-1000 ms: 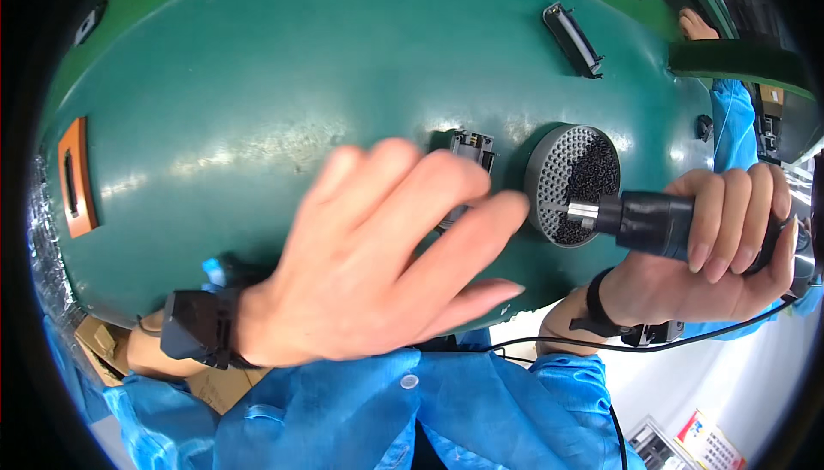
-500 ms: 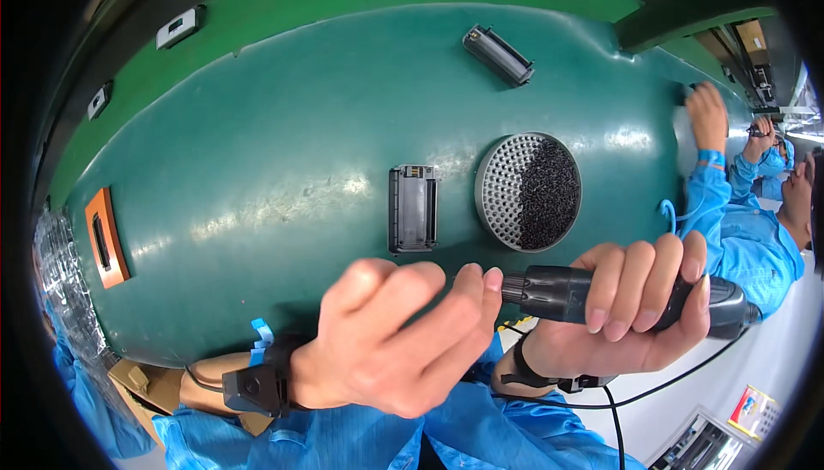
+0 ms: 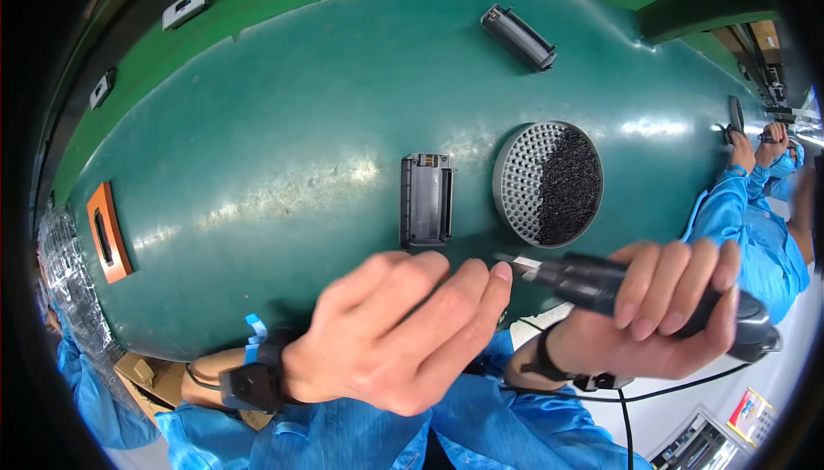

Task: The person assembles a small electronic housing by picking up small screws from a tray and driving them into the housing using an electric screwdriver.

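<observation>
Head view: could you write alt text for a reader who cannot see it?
A person's right hand grips a black screwdriver-like tool, pointed toward the left hand. Beyond, on a green table, lie a dark rectangular housing and a round grey tray partly filled with small black pieces.

Shows smooth, glossy green on the tabletop [image 3: 257, 109]; at 4 o'clock, sleek black plastic on the powered driver [image 3: 592, 283] and bright metal on its bit [image 3: 527, 266]; satin dark-grey plastic on the slotted housing [image 3: 427, 202]. Shows matt grey on the perforated dish [image 3: 519, 185] at 3, crinkled glossy film [image 3: 75, 268] at 9, dull cardboard [image 3: 150, 376] at 8, sheened blue cloth [image 3: 369, 429] at 6.
</observation>
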A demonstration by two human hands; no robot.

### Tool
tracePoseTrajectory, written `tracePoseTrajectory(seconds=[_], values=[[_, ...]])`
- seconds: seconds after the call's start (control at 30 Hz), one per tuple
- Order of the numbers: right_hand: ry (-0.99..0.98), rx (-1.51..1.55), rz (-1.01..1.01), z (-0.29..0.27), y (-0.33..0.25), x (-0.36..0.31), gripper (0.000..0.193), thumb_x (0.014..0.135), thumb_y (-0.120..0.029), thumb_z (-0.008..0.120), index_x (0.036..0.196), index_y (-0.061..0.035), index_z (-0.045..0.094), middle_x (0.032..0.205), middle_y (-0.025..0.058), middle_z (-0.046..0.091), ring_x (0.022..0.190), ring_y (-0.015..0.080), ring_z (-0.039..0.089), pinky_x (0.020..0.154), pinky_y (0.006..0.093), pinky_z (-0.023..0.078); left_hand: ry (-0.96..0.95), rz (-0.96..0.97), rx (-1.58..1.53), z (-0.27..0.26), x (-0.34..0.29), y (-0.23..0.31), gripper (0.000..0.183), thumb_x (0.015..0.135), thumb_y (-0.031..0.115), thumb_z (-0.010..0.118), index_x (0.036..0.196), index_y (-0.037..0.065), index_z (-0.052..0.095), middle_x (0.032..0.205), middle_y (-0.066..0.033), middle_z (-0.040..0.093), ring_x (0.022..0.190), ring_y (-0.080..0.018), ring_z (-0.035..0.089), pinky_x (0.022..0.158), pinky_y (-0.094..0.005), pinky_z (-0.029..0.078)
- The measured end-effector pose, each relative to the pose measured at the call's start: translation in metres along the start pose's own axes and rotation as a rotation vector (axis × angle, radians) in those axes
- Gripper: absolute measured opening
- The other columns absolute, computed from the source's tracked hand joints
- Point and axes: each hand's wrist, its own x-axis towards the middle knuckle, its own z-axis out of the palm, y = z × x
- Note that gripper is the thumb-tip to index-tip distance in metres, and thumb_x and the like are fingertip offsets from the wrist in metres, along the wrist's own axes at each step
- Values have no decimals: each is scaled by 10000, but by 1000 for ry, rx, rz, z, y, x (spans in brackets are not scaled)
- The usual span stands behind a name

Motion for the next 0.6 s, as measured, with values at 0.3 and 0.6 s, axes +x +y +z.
tracePoseTrajectory(seconds=[0.3,0.6], values=[[-513,-394,147,-14,25,91,207,1038,-216,420,1033,-28,506,703,40,462,518,138,428,498,308,408,-448,-115,108,-16,-21,-35,477,712,254,839,1083,-27,732,1312,-135,687,724,-189,530,629,-301,463],[-547,-382,157,-27,40,84,220,1039,-218,412,1045,-29,524,706,46,466,524,148,434,497,316,410,-358,-66,236,5,-29,-42,281,778,175,775,996,3,734,1275,-118,721,826,-211,602,706,-322,488]])
